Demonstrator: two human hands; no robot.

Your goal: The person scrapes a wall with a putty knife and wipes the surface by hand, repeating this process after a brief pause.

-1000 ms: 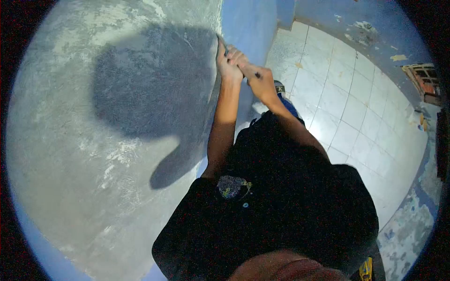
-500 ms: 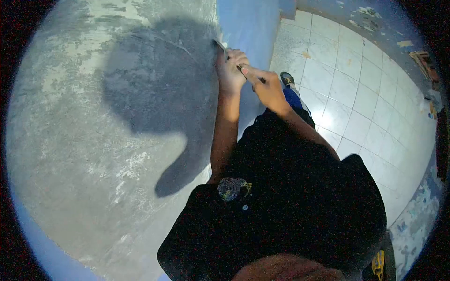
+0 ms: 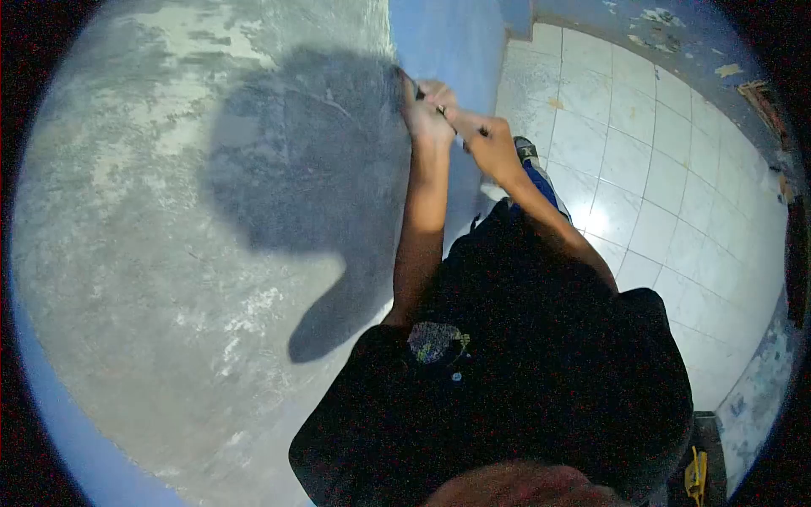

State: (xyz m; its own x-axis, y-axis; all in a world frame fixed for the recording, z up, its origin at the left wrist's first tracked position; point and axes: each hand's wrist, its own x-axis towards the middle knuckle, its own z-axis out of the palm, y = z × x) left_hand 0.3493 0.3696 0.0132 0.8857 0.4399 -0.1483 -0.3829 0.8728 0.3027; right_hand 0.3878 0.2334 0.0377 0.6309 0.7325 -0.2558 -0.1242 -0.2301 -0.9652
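Observation:
A thin scraper-like tool (image 3: 417,90) with a dark handle stands slantwise at the edge between the bare grey wall (image 3: 169,296) and the blue painted strip (image 3: 448,42). Around its front part, close to the wall, curl the fingers of my left hand (image 3: 431,121). Farther back, my right hand (image 3: 488,145) is closed on the handle. Both hands are near each other, and much of the tool is hidden by the fingers. The blade's exact contact with the wall cannot be made out.
Dark shadow (image 3: 296,160) covers part of the grey wall. White floor tiles (image 3: 659,169) lie to the right, with my sandalled foot (image 3: 525,152) below the hands. A peeling wall (image 3: 760,380) borders the floor. Something with a yellow part (image 3: 695,477) is at lower right.
Both hands and the tool have shifted slightly right in view, and the shadow has moved right too. The camera view has moved a little; more of the yellow item shows.

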